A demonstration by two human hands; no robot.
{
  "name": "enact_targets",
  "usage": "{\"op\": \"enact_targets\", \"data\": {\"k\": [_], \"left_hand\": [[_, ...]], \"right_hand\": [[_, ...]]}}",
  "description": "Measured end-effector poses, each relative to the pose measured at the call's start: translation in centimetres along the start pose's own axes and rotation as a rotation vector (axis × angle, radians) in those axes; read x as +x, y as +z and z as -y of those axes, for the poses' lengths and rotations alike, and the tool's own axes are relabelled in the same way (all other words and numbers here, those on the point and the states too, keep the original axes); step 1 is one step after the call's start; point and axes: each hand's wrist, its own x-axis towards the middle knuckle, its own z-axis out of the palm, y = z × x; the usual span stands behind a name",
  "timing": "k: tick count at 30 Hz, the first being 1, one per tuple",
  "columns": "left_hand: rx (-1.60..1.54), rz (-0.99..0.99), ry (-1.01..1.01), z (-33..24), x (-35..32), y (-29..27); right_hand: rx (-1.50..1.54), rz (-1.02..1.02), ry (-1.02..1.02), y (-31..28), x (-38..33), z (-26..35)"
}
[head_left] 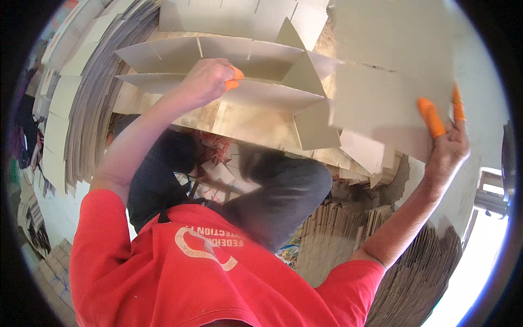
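Observation:
My left hand (210, 82) is closed, its orange-covered fingertips pinched at the top edge of the nearer long cardboard divider strip (267, 95). A second long divider strip (229, 54) stands upright behind it. Both run into shorter cross strips (304, 76) at their right end, forming part of a grid. Over to the right, my right hand (449, 144) grips the lower right edge of a large grey cardboard piece (389, 92), with orange covers on two fingers. That piece is raised, slightly blurred, and hides what lies behind it.
The divider stands on a wooden board (245, 125) in front of my crossed legs. Stacked cardboard strips (92, 114) rise at the left, with more stacks (417, 272) at lower right. Another slotted cardboard sheet (239, 16) lies at the far side. A pale wall (479, 109) is on the right.

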Motion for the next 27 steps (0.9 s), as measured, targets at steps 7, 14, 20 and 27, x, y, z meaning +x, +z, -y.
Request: {"op": "enact_targets", "data": {"k": [7, 14, 20, 27], "left_hand": [[-0.064, -0.073, -0.004, -1.1, -0.3, 1.2], [-0.036, -0.010, -0.047, -1.1, -0.1, 0.8], [-0.064, 0.114, -0.136, -0.8, 0.6, -0.5], [0.321, -0.324, -0.029, 9.3, 3.2, -1.0]], "right_hand": [[0.398, 0.331, 0.131, 7.6, -0.1, 6.2], [0.237, 0.485, 0.140, 11.2, -0.6, 6.1], [0.032, 0.694, 0.129, 14.2, -0.3, 7.3], [0.058, 0.702, 0.020, 17.7, -2.0, 5.6]]}}
